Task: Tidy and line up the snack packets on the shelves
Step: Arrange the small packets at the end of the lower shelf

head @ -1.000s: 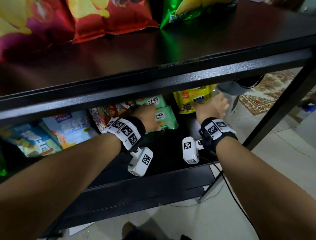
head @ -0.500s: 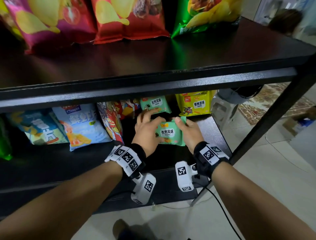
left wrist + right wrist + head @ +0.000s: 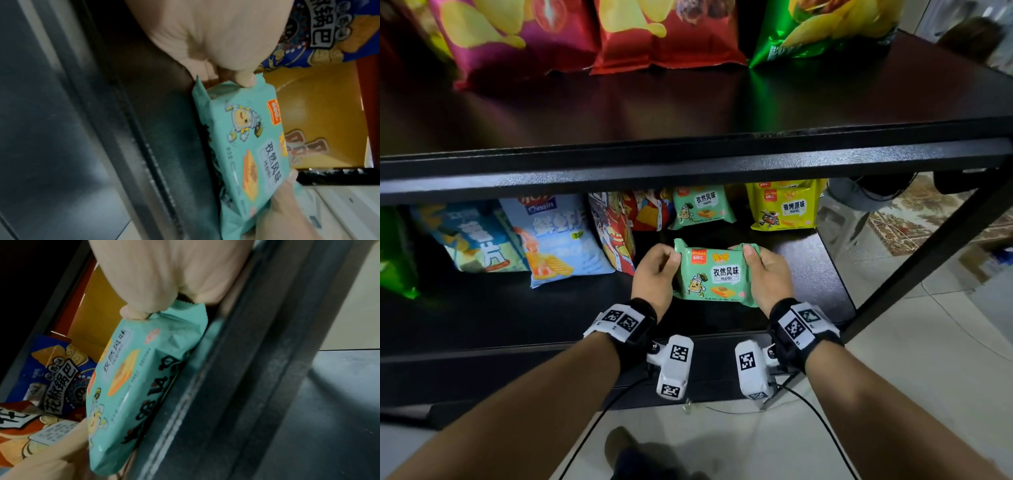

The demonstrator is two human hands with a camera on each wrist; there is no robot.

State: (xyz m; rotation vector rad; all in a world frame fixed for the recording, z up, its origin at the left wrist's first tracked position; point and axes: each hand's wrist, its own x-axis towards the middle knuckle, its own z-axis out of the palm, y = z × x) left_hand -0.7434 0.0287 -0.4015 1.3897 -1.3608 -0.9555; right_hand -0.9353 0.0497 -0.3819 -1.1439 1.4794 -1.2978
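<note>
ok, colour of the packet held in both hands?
Mint green packet, with an orange badge at its top left; head view shows it best. Left hand and right hand grip its ends.

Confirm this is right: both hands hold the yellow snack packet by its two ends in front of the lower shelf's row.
Wrong on colour. The left hand and right hand hold the green snack packet by its two ends, as the head view shows. The yellow packet stands untouched in the row behind.
</note>
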